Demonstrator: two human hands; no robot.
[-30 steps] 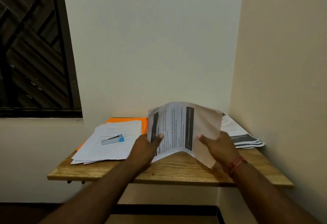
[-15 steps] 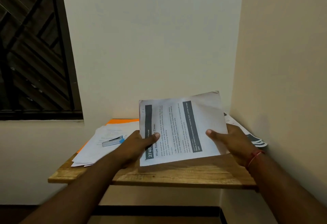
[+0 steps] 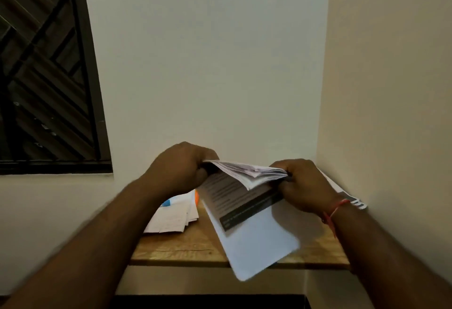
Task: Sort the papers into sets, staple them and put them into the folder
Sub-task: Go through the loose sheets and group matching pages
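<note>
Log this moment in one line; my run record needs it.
left hand: grips paper stack | right hand: grips it | stack: held above table | stapler: on loose sheets

Head-worn wide view, facing forward and down, close above papers (image 3: 256,235), wooden shelf (image 3: 181,247)

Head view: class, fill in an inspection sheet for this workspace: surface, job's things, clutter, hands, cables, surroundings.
Surface: wooden shelf in a wall corner.
Job's things: sheaf of papers held above the shelf, one sheet hanging; loose papers at left; blue stapler and orange folder, partly hidden; printed papers by right wall.
Clutter: nothing seen.
Hands: left hand and right hand each grip one end of the sheaf.
Cables: nothing seen.
Surroundings: barred window at left, plain walls.
</note>
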